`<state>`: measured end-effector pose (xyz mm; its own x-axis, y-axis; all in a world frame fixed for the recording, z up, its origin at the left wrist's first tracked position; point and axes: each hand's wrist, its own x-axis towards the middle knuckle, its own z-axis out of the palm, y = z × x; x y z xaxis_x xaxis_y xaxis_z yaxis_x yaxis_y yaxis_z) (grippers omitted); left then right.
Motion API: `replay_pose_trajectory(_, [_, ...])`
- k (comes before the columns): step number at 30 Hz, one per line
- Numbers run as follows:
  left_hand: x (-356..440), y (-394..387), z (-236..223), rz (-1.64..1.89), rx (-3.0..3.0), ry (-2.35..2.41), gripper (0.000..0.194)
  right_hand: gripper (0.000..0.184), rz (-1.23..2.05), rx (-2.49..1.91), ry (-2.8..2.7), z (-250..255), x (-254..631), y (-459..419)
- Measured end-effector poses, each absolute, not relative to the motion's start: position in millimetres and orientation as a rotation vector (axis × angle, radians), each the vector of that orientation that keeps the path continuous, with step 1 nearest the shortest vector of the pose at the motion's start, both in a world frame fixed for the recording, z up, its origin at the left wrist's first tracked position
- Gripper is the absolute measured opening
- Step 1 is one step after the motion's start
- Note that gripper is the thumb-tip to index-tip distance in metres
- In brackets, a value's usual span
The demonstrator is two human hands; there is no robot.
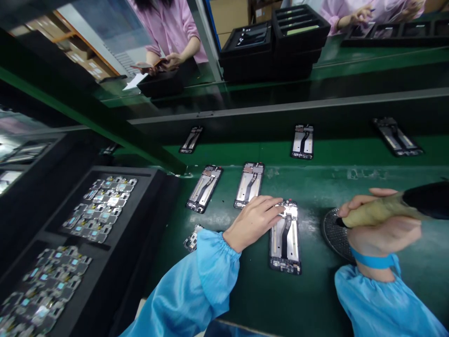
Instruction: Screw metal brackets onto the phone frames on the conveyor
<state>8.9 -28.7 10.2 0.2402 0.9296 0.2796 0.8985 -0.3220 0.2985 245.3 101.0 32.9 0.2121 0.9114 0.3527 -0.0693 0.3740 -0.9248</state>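
My left hand (255, 221) lies with fingers stretched over the upper end of an opened phone (286, 243), fingertips touching its board area. This phone lies flat, with a dark flex cable down its silvery middle. My right hand (382, 234) is wrapped round an electric screwdriver (379, 211) with a yellowish grip and a black body. The screwdriver's tip points left, over a round dark dish (335, 234) with a textured surface. Two more opened phones, one nearer (249, 184) and one farther left (204, 188), lie beyond my left hand. A loose circuit board (192, 238) rests beside my left sleeve.
Black foam trays (140, 178) of circuit boards stand at the left. Further opened phones (302, 140) lie along the green strip at the back. A green post (140, 140) slants across the left. Beyond the ledge are stacked black trays (270, 56) and co-workers in pink (171, 32).
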Motion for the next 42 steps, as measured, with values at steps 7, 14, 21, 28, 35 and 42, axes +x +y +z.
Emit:
replay_pose_trajectory(7, [8.2,-27.2,9.5,0.555,2.454,1.828,0.025,0.077,0.838,-0.934,-1.143,29.9,245.7,102.2])
replay_pose_trajectory(14, [15.2,-28.7,6.2,0.596,2.424,1.882,0.026,0.078,0.872,-0.9,-1.109,29.7,245.6,103.8])
replay_pose_trajectory(21, [18.7,-31.1,-4.5,0.609,2.411,1.914,0.025,0.074,0.896,-0.817,-1.09,27.8,244.6,105.5])
replay_pose_trajectory(28, [16.9,-28.4,-1.7,0.672,2.362,1.862,0.019,0.072,0.872,-0.832,-1.112,26.7,245.9,105.1])
replay_pose_trajectory(35, [14.5,14.5,22.9,0.502,2.103,1.855,0.009,0.073,0.917,-0.857,-1.081,26.0,247.0,104.1])
replay_pose_trajectory(42, [19.2,22.3,25.4,0.229,2.252,1.824,0.015,0.074,0.881,-0.834,-1.077,26.1,243.2,102.8])
